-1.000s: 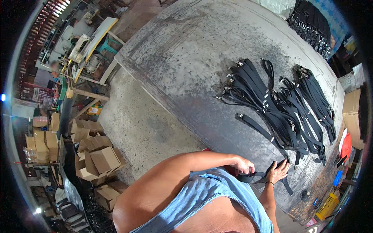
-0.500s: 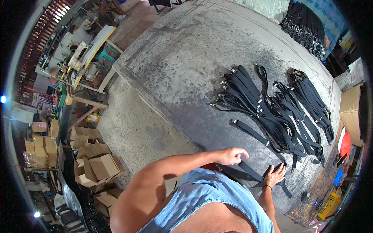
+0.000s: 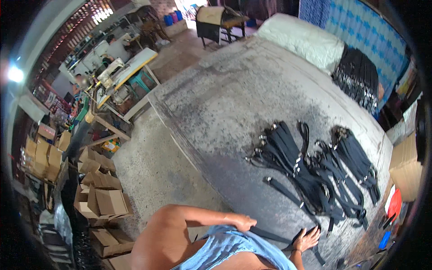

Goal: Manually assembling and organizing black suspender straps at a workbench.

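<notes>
My left hand (image 3: 244, 222) is closed at the table's near edge, on the end of a black strap (image 3: 269, 234). From there the strap runs right to my right hand (image 3: 307, 239), which lies flat over it with fingers spread. Part of the strap passes under the palm, and a tail of it (image 3: 318, 256) shows beyond. A single black strap with a metal end (image 3: 284, 191) lies just ahead of my hands. Past it, a large bundle of black straps (image 3: 288, 153) with shiny metal fittings spreads on the table, alongside another bundle (image 3: 355, 157) at the right.
The wide grey worn table (image 3: 216, 112) has a white wrapped bundle (image 3: 301, 40) and a stack of black straps (image 3: 357, 76) at its far right. Open cardboard boxes (image 3: 108, 202) stand on the floor at left, near a sewing table (image 3: 135, 67). A blue object (image 3: 384, 240) lies at right.
The view has tilted up, so more of the room shows. My left hand has drawn left and toward my body, closing on the strap. My right hand stays flat on it.
</notes>
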{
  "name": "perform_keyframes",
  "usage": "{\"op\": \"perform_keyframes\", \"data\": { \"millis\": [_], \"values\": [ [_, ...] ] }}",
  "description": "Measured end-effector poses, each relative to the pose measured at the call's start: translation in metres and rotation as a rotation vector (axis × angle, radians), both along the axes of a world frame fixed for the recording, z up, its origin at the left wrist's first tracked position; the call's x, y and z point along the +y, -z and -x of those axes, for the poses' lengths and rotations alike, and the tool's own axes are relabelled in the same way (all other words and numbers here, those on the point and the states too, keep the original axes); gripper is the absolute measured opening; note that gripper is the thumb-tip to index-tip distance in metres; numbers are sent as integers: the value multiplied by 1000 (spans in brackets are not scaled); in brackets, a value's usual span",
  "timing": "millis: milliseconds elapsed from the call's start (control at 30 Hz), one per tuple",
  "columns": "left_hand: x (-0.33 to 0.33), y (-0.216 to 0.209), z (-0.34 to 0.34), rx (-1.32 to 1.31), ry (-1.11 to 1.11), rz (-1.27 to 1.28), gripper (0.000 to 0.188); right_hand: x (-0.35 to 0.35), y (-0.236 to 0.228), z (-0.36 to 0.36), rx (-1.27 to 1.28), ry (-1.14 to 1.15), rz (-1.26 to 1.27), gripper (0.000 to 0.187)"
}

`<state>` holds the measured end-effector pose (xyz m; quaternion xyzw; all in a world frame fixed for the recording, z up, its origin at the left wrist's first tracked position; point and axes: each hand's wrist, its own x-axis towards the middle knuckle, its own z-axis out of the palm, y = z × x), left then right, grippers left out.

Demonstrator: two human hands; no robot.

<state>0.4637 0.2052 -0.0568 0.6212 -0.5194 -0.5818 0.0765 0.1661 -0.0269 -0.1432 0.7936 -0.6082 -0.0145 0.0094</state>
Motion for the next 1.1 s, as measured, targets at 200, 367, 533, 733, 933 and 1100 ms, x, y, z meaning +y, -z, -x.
{"op": "perform_keyframes", "data": {
  "millis": [200, 367, 533, 733, 933, 1100],
  "values": [
    [-10, -16, -2, 188, -56, 18, 52, 3, -10, -4, 56, 52, -58, 72],
    [-21, -26, -1, 69, -12, 209, 49, -1, -19, -15, 85, 77, -98, 71],
    [-27, -67, -14, 90, -19, 280, 42, -2, -21, -21, 76, 106, -115, 70],
    [-23, -101, -28, 71, 72, 376, 40, 1, -18, -12, 56, 107, -123, 68],
    [18, -189, -91, 11, 36, 386, 36, 11, 2, 21, -17, 44, 0, 67],
    [66, -254, -132, -190, -126, 278, 29, -2, -57, -30, -144, 45, -127, 63]
  ]
}}
